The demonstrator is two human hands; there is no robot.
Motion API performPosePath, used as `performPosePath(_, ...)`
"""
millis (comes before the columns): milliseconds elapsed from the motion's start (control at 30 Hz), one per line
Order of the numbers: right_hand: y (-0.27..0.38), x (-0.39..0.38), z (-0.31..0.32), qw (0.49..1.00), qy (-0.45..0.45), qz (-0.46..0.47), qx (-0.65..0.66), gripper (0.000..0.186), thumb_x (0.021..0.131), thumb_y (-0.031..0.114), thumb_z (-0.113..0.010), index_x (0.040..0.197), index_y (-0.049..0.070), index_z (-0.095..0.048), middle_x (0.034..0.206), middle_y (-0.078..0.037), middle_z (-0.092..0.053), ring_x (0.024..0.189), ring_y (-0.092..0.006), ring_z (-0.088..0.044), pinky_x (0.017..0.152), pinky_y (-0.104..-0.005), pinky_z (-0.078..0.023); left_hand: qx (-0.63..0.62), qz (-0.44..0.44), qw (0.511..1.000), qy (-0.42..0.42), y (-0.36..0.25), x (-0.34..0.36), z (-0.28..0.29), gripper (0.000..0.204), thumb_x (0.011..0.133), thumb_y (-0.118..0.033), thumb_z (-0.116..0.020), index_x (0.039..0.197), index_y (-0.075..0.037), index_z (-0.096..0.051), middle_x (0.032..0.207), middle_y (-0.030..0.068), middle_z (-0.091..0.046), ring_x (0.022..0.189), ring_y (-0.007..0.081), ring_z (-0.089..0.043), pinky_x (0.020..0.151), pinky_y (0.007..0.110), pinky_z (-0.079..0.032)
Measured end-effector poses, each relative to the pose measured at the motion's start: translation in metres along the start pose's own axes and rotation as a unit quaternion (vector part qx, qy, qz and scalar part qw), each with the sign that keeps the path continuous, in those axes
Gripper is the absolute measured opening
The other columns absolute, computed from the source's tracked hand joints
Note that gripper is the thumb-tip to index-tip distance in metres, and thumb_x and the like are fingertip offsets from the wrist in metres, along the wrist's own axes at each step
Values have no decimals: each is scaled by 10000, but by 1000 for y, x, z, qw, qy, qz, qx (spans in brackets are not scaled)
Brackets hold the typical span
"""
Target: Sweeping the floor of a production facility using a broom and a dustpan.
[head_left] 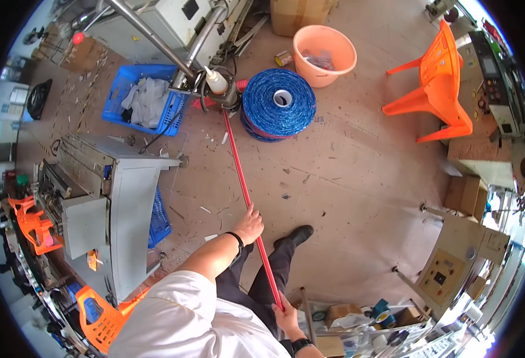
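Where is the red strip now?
In the head view, the red strip runs from the right hand at lower centre, through the left hand, up to left of the blue roll.

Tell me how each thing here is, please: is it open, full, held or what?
Red strip: pulled out straight, held in both hands
Left hand: closed around the strip
Right hand: closed around the strip, nearer the body
Blue roll: thickly wound, hollow middle showing
Peach bucket: open, some things inside
Blue crate: open, loaded with whitish material
White bottle: upright, nozzle up
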State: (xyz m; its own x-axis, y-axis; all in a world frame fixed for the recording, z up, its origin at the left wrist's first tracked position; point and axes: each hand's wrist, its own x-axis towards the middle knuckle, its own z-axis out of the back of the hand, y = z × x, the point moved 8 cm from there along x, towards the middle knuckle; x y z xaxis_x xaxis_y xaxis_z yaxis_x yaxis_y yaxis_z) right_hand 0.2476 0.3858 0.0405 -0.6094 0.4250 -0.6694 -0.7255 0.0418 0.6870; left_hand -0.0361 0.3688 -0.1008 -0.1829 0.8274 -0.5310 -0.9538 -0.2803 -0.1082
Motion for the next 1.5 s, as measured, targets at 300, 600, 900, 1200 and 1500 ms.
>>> performPosePath(300, -4, 110, -135, 996, 7, -28, 82, 524, 917, 201, -636, 1416, 171, -479, 937, -253, -667, 896, -349, -695, 768, -377, -534, 140, 56, 988, -34, 133, 35, -53, 236, 880, -178, -530, 1013, -90, -703, 1183, 120, -642, 1328, 317, -426, 1159, 568, -218)
performPosePath(600, -11, -49, -98, 993, 31, -113, 11, 521, 916, 222, -619, 1412, 154, -475, 957, -253, -669, 931, -395, -670, 770, -407, -538, 2, -118, 991, -56, 31, -40, -65, 253, 822, -232, -545, 865, -50, -714, 1176, 228, -619, 1288, 407, -454, 1141, 579, -249)
performPosePath(900, 16, -303, 60, 989, -72, -112, -61, 162, 946, 238, -527, 932, 77, -547, 687, -99, -592, 619, -177, -575, 619, -339, -473, -224, -327, 909, 128, -224, -199, -5, 136, 715, -217, -630, 688, -113, -714, 700, 103, -688, 734, 264, -672, 909, 476, -417)
performPosePath(1200, 47, -149, 44, 971, 58, -123, -194, 486, 899, 229, -639, 1366, 145, -533, 892, -235, -675, 839, -321, -706, 699, -378, -535, -105, -152, 982, 43, -58, -94, 31, 165, 757, -240, -626, 744, -107, -722, 765, 103, -697, 799, 289, -669, 922, 509, -418)
performPosePath(1500, 167, -185, 50, 983, 78, -92, -139, 351, 922, 236, -607, 1224, 59, -613, 811, -120, -654, 701, -184, -619, 639, -320, -498, -215, -203, 951, -87, -66, -133, 45, 152, 670, -246, -642, 600, -116, -678, 601, 107, -628, 647, 286, -633, 739, 428, -405)
